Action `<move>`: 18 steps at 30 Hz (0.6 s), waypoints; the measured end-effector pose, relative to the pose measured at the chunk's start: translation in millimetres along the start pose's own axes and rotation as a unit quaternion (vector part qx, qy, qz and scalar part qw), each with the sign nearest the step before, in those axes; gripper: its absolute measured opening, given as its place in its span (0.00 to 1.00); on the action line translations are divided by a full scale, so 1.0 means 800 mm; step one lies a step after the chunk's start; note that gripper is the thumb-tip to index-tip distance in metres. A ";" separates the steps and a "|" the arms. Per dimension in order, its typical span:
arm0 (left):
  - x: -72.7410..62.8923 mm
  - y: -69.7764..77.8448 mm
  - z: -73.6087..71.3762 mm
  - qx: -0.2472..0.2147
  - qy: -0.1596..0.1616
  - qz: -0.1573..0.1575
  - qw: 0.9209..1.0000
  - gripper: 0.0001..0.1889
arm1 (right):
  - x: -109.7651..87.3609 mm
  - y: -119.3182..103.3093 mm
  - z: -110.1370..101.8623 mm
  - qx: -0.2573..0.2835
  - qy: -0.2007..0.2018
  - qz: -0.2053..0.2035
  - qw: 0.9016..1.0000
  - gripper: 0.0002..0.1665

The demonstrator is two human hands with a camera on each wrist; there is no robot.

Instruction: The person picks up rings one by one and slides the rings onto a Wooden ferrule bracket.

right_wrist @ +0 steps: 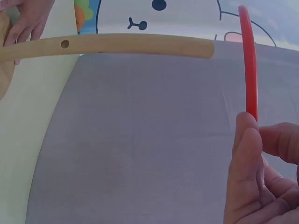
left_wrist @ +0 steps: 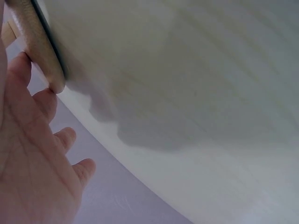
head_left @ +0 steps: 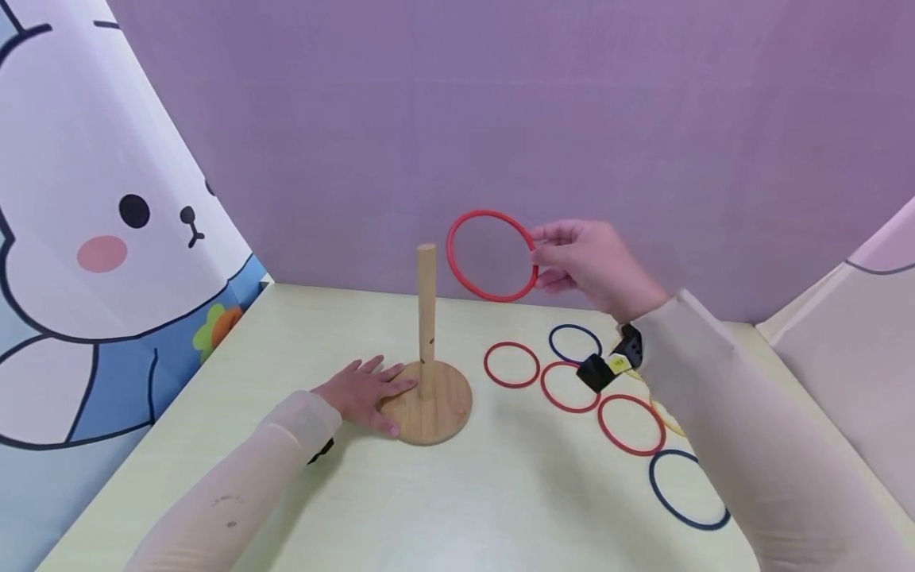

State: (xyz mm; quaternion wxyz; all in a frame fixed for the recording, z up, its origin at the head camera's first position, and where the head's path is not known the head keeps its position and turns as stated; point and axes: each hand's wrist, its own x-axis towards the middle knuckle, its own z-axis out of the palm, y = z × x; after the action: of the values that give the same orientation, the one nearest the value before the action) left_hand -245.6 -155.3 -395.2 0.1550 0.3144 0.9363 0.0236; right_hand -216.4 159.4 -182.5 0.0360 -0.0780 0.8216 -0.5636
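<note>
A wooden peg (head_left: 426,318) stands upright on a round wooden base (head_left: 443,413) on the table. My left hand (head_left: 364,393) rests on the left side of that base with its fingers spread; in the left wrist view its fingertips meet the base's edge (left_wrist: 39,51). Up in the air to the right of the peg, my right hand (head_left: 589,258) pinches a red ring (head_left: 493,300) by its right side between thumb and fingers. In the right wrist view the ring (right_wrist: 250,70) appears edge-on, beyond the top end of the peg (right_wrist: 140,45).
Several rings lie on the table at the right: red rings (head_left: 511,387) (head_left: 631,452), blue rings (head_left: 575,326) (head_left: 689,524), and yellow ones partly hidden under my right forearm. A purple cloth wall (head_left: 343,159) rises behind the table, and a cartoon-printed panel (head_left: 64,199) stands at the left.
</note>
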 end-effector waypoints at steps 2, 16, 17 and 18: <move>-0.001 0.000 0.000 -0.003 -0.001 -0.002 1.000 0.47 | 0.003 -0.001 0.006 0.003 0.005 0.000 1.000 0.19; 0.001 0.003 -0.002 -0.008 -0.009 -0.006 1.000 0.46 | 0.020 -0.005 0.044 0.024 0.001 0.005 1.000 0.17; 0.002 0.003 -0.002 -0.007 -0.009 -0.006 1.000 0.46 | 0.021 -0.004 0.047 0.022 0.000 0.008 1.000 0.17; 0.002 0.004 -0.002 -0.006 -0.009 -0.007 1.000 0.46 | 0.022 -0.003 0.049 0.021 -0.001 0.010 1.000 0.17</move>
State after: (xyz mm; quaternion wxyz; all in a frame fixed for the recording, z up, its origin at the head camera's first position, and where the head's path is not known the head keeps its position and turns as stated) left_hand -245.6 -151.7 -393.5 0.1657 0.3071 0.9368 0.0249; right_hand -227.9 119.2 -193.8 0.0442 -0.0691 0.8103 -0.5802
